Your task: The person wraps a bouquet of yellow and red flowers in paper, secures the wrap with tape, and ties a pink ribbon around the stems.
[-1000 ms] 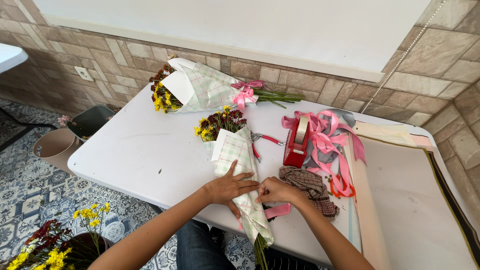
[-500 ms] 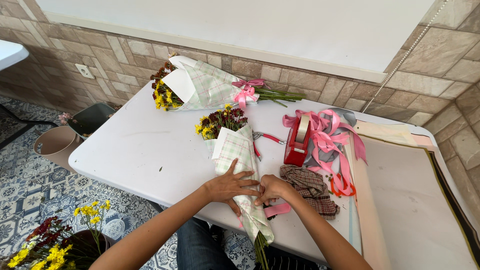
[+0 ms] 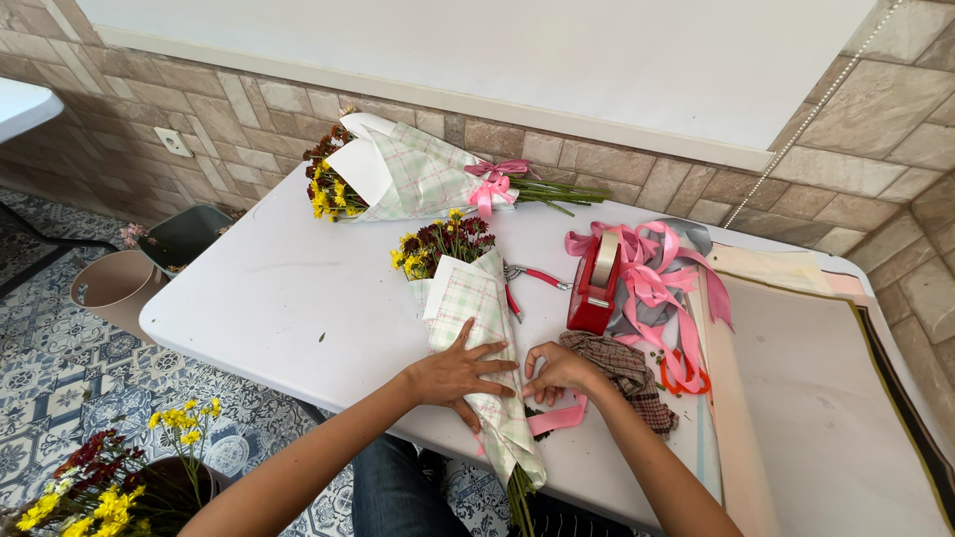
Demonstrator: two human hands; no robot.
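Head view, left hand (image 3: 460,370) splayed flat on wrapped bouquet (image 3: 477,348) (grip wide), right hand (image 3: 557,373) pinching pink ribbon (image 3: 557,418).

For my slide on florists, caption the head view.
Both hands press a wrapped bouquet over pink ribbon.

Green-and-white plaid wrap (image 3: 476,328), pink ribbon (image 3: 557,418), red tape dispenser (image 3: 594,288), white table (image 3: 269,298).

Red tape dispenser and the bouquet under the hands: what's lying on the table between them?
In the head view, red-handled pliers lie on the white table between the red tape dispenser and the wrapped bouquet; nothing else shows there.
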